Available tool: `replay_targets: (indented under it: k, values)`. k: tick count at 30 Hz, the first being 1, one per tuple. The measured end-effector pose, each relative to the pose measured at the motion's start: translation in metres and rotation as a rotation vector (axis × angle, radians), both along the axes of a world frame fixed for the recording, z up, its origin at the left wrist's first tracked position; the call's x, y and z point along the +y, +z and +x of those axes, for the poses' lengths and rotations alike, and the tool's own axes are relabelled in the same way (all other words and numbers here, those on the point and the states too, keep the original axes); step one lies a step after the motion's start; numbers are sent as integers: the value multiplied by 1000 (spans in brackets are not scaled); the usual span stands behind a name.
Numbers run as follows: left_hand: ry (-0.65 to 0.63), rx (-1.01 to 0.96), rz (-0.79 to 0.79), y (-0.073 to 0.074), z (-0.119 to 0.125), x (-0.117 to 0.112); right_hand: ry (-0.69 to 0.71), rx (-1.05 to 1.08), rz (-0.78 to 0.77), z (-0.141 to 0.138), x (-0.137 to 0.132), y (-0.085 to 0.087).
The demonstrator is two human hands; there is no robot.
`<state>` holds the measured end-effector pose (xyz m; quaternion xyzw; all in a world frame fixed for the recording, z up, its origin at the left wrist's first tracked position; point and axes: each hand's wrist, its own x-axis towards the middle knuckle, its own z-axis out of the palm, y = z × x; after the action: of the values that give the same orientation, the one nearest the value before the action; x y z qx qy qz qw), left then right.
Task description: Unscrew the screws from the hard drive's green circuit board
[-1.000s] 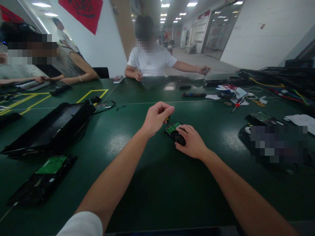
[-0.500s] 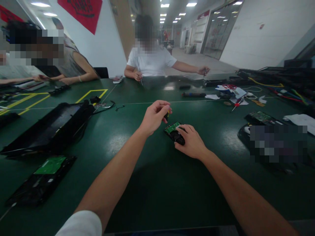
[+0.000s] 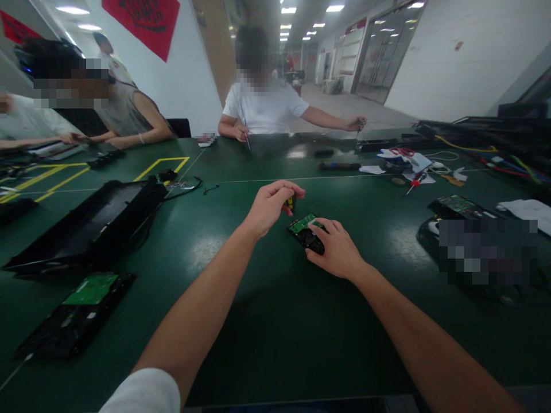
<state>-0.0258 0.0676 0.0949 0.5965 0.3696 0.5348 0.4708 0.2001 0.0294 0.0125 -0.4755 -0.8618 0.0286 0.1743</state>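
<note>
My left hand (image 3: 270, 207) is raised just above the table, its fingers closed around a small black-and-yellow tool (image 3: 291, 203). Most of that tool is hidden by the fingers, so its exact kind is unclear. Below and slightly right of it lies a black device part (image 3: 317, 244) with a green circuit board (image 3: 303, 222) at its far end. My right hand (image 3: 336, 248) grips this part from the right, thumb at the near edge and fingers over the top, keeping it on the table.
On the left lie a long black housing (image 3: 92, 226) and a larger black panel (image 3: 51, 332) with a green board. To the right are a device with a board (image 3: 462, 203), a red-tipped screwdriver (image 3: 414, 183), and cables. A co-worker (image 3: 264, 109) sits opposite; others sit left.
My left hand has dipped slightly and turned, showing more of the black-and-yellow tool. My right hand and the device part stay in place.
</note>
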Motion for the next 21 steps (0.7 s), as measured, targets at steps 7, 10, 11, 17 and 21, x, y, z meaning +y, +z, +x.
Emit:
replay_targets:
  k: [7,10,11,17,21]
  values:
    - [-23,11,11,-2,-2,2,11,-6,-6,-1,1,0]
    - [-21,80,51,-2,-1,0,-8,-5,-10,-1,2,-1]
    - [-12,101,64,-2,-1,0,-15,-6,-9,0,2,-1]
    - [35,141,77,-2,-2,0,-26,-8,-1,1,4,-3]
    - [24,61,-7,0,-2,-1,-16,-1,-12,1,4,-4]
